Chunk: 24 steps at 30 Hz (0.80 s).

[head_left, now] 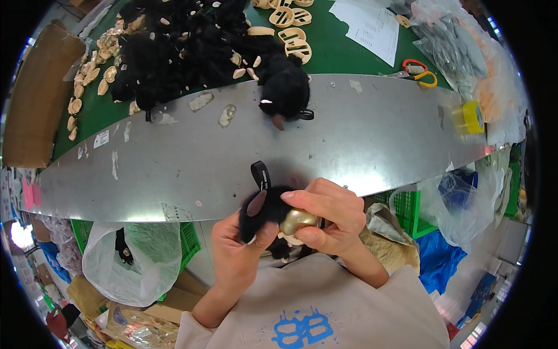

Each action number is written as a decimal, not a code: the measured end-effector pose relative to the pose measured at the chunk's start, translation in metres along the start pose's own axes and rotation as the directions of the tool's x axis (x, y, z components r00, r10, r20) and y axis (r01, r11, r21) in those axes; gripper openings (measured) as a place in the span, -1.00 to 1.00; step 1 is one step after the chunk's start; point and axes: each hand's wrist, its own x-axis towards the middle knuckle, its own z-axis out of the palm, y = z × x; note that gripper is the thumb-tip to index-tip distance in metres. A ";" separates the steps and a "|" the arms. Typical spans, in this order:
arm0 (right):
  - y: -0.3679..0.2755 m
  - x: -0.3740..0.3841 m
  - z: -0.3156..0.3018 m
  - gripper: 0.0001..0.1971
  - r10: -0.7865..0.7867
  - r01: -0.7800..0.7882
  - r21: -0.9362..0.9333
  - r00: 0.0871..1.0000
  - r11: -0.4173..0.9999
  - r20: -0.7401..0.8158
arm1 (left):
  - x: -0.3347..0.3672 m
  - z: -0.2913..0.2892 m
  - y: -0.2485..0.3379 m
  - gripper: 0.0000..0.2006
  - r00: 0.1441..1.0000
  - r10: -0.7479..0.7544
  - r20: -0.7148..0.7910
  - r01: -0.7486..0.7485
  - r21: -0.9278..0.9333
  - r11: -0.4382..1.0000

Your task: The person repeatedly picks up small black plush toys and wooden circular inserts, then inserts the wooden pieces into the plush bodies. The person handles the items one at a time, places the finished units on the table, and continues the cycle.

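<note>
A small black plush toy [273, 200] is held between my two hands at the table's near edge. My left hand [235, 247] is closed round its left side. A brown ear [256, 203] and a black ribbon loop [260, 173] stick up from it. My right hand [337, 218] pinches a shiny gold rounded piece [299, 222] against the plush, thumb below and fingers above. The underside of the gold piece is hidden by my fingers. Another black plush toy [285, 90], with a similar ear and loop, lies farther off on the metal tabletop [221, 157].
Black plush pieces [197, 46] are heaped on the green surface at the back, beside cream slotted plastic rings [295, 49]. Scissors [427, 78] and yellow tape [472, 117] lie at the right. A plastic-lined green basket [189, 244] stands below left, a green crate [407, 212] below right.
</note>
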 end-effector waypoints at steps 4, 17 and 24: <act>-0.001 0.002 0.002 -0.60 -0.002 0.000 -0.057 0.999 0.998 -0.041 | 0.001 -0.001 0.000 -0.66 1.000 0.009 -0.012 -0.008 0.017 1.000; -0.003 0.011 0.000 -0.56 -0.110 0.130 -0.448 0.991 0.884 0.069 | 0.003 -0.004 0.002 -0.82 0.988 0.150 0.026 -0.152 0.227 0.962; -0.011 0.007 -0.011 -0.53 0.338 -0.356 0.062 0.919 0.932 0.203 | 0.006 -0.004 0.015 -0.76 0.996 0.058 0.063 -0.067 0.164 0.984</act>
